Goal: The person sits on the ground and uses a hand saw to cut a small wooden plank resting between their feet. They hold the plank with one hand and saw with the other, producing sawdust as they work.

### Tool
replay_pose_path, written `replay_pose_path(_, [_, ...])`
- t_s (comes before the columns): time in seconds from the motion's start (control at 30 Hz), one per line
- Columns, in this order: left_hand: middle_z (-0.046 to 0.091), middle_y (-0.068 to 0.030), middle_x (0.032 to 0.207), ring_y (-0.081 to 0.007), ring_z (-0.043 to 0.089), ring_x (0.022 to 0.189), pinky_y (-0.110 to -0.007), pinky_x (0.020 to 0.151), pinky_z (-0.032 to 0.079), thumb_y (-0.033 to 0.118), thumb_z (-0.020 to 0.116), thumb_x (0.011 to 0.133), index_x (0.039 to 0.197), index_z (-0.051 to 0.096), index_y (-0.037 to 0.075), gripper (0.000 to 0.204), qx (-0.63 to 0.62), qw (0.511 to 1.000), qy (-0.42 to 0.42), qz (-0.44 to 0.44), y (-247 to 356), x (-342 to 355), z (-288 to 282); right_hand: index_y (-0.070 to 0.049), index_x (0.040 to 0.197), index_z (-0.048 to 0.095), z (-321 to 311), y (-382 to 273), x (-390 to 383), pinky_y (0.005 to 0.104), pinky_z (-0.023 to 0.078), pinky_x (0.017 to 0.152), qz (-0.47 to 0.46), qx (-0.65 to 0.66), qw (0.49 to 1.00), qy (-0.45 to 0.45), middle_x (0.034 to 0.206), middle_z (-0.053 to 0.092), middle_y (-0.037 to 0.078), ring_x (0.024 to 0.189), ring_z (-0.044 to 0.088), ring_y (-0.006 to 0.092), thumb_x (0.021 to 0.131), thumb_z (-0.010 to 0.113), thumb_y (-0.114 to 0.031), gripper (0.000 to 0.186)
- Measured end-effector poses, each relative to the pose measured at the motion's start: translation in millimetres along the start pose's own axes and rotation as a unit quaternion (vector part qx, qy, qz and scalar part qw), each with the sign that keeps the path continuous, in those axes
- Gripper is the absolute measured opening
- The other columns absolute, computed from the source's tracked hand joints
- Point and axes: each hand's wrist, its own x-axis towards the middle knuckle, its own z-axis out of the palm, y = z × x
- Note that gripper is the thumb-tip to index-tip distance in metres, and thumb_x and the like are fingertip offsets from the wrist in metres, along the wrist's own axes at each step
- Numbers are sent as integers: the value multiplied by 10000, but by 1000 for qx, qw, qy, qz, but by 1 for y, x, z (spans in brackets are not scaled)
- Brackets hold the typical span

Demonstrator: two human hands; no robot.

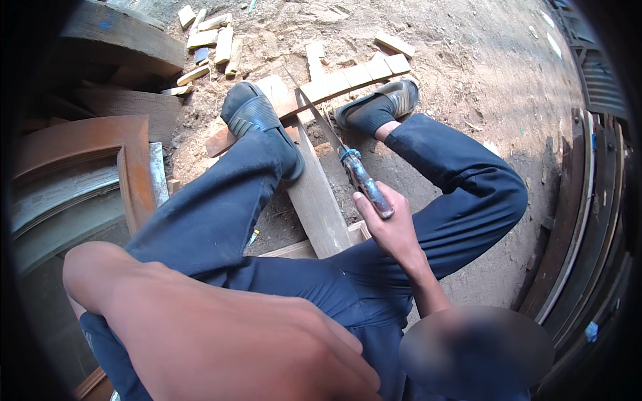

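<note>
My right hand (390, 224) is closed round the dark, worn handle of a handsaw (326, 127), which has a blue binding at its neck. The narrow blade points up and left, crossing a pale wooden strip (338, 81) marked with several cross lines; whether its teeth touch the wood is unclear. One sandalled foot (257, 117) presses the strip at the left, and the other (381, 107) is by its right end. Under the strip runs a grey plank (321, 200). My left hand (287, 341) looms large and close at the bottom, its fingers mostly hidden.
Several cut wood offcuts (214, 37) lie on the dirt at the upper left. A brown wooden frame (137, 167) and heavy timber (120, 40) fill the left side. Long boards (575, 220) stand along the right. A loose block (394, 44) lies beyond the strip.
</note>
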Motion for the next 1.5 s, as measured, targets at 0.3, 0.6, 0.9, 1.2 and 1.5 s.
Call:
replay_pose_path(0.3, [642,-45,743,-142,605,643,-263,553,472,131,708,809,873,633,-4,167,-92,953,-75,-278,29,7,-11,-5,757,562,4,-2,-1,300,366,517,8,-10,1000,15,583,463,20,573,411,70,909,656,-165,240])
replay_pose_path(0.6, [638,-39,736,-163,593,629,-292,539,475,141,706,797,852,656,-12,170,-219,961,-61,-160,8,-6,4,-2,769,565,3,-2,2,299,354,520,3,0,1000,17,589,452,13,575,396,76,900,658,-156,223])
replay_pose_path(0.9, [700,-13,828,-151,652,739,-289,648,524,255,701,816,899,727,108,171,-40,913,-167,-369,48,27,-9,-2,767,564,13,6,-5,296,358,513,-1,5,1000,30,583,447,14,564,395,70,905,648,-135,210])
replay_pose_path(1.2, [695,-5,906,-150,640,757,-291,650,489,248,679,859,963,727,91,194,-86,927,-263,-253,36,-21,-10,9,784,567,5,22,-12,330,402,549,17,-11,997,70,595,476,91,562,435,116,889,649,-161,216])
replay_pose_path(1.5, [690,3,984,-148,628,776,-293,652,454,241,657,902,1027,726,74,219,-53,958,-243,-145,42,-63,-28,4,768,561,16,20,-10,319,396,530,2,0,998,57,587,499,65,558,442,96,883,658,-159,222])
